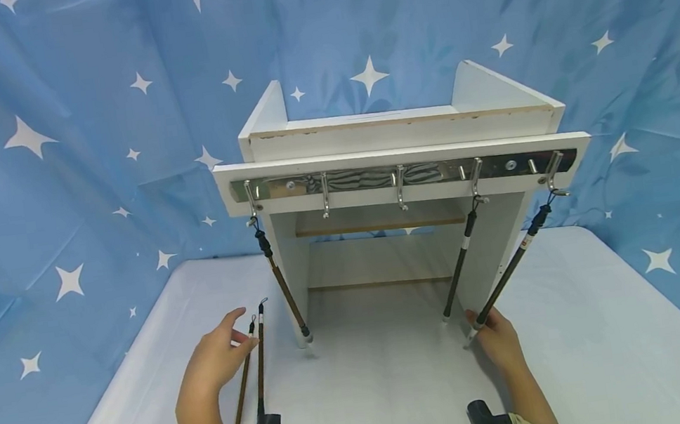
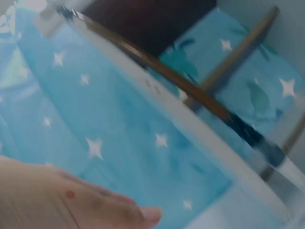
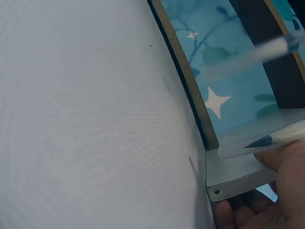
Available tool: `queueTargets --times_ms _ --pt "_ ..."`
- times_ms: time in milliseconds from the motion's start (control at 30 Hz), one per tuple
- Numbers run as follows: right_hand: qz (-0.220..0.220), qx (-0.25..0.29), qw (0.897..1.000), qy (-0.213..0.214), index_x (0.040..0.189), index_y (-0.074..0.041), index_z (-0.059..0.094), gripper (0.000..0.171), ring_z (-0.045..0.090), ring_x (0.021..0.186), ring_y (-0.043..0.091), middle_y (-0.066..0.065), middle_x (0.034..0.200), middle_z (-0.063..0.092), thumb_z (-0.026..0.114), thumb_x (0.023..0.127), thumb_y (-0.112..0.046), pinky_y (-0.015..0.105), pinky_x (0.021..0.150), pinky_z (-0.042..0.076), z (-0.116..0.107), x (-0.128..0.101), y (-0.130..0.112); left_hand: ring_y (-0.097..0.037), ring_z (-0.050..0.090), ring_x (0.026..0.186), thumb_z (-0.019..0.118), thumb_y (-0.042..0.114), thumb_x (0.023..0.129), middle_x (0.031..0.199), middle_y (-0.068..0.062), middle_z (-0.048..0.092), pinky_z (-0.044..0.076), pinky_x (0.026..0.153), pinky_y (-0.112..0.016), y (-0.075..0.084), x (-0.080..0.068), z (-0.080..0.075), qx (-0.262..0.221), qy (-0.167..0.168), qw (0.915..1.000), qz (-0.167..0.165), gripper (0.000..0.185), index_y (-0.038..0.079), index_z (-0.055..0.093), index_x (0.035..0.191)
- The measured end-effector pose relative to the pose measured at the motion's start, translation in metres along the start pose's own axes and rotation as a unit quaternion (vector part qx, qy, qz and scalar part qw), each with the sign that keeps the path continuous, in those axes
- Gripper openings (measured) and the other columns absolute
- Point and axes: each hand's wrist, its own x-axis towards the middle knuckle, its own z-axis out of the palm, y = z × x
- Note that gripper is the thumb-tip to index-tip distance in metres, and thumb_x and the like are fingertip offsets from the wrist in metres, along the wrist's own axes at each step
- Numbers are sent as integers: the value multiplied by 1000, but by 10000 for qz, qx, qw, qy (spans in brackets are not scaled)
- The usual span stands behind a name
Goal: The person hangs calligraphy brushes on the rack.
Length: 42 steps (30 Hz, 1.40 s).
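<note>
Backdrop: a blue cloth with white stars (image 1: 54, 169) hangs behind everything and fills most of the head view.
Table: a pale grey table (image 1: 618, 347) runs under the whole scene.
Stand: a white wooden stand (image 1: 394, 134) sits at the middle of the table, open at the front, with a shelf inside.
Hook rail: a shiny metal rail (image 1: 402, 175) runs across the stand's front board, with hooks along it.
Hung brushes: three long brushes hang by their loops here. One hangs at the far left hook (image 1: 281, 283), one at the fourth hook (image 1: 461, 261), and one at the far right hook (image 1: 512, 265), slanting down toward the right hand.
Right hand: the right hand (image 1: 497, 341) is low by the stand's right leg, fingers curled round the tip end of that far right brush. The right wrist view shows the dark brush point (image 3: 261, 141) just above the fingers (image 3: 286, 167).
Left hand: the left hand (image 1: 216, 358) is left of the stand, pinching two brown-handled brushes (image 1: 255, 364), loops up, held off the table.
</note>
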Motion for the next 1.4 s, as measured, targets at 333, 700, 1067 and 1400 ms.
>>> queueTargets --times_ms 333,700,1067,1400 --pt "33 -53 10000 -50 138 -6 36 59 31 129 45 26 137 39 45 93 -43 60 104 26 1 -2 1 -29 60 87 59 21 87 97 -15 63 49 71 -45 -32 6 6 -155 -339 9979 -528 62 -3 31 137" --pt "26 -110 9999 11 138 -6 37 60 34 128 44 25 137 40 45 93 -44 60 104 27 -1 0 2 -22 56 73 62 20 85 98 -19 60 48 60 -37 -44 13 15 -299 -499 9951 -800 66 -4 30 137" --pt "-89 9 9999 50 137 -7 39 59 33 129 43 25 137 40 46 92 -44 57 105 27 -2 4 -4 -19 52 61 74 13 72 90 -20 60 43 49 -26 -48 22 33 -199 -842 9874 -1324 66 -3 43 129" --pt "-226 -51 9994 258 133 -3 43 61 38 123 48 28 130 45 48 90 -46 63 98 32 2 -1 1 -15 49 52 60 -3 75 90 -21 54 46 43 -23 -43 18 36 -425 -896 9861 -1333 76 -2 22 140"
